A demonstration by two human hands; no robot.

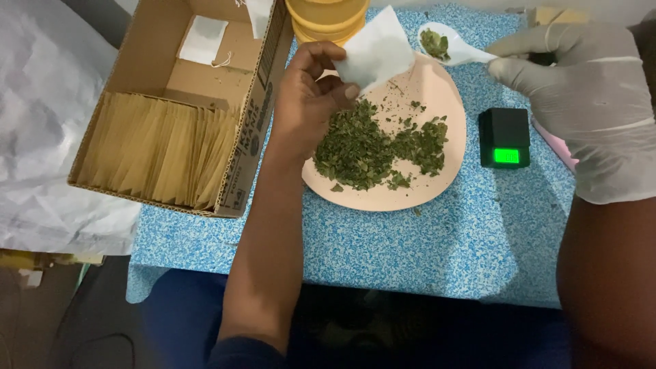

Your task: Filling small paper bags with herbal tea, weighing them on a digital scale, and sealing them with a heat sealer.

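Pinched between thumb and fingertips of the bare left hand is a small white paper sachet, held up over the far edge of the plate with its mouth turned toward the spoon. The right hand, in a thin pale glove, is closed around the handle of a white plastic spoon; its bowl carries a small heap of crushed green leaf and sits just beside the sachet's upper corner, though contact cannot be judged.

Below them lies the round, pale pink plate, smooth and shallow, holding a loose pile of dried green leaf flakes with crumbs scattered around it. The left wrist crosses the plate's left rim and hides part of it. Just right of the plate stands a small black box-shaped scale with a glowing green display. Behind the sachet is a stack of yellow round lids or tubs.

To the left, touching the forearm's side, sits an open corrugated cardboard box, packed with a row of tan paper envelopes standing on edge; 2 white sachets with strings lie in its far half. Everything rests on a blue-and-white speckled cloth. Crinkled white plastic sheeting lies beyond the box.
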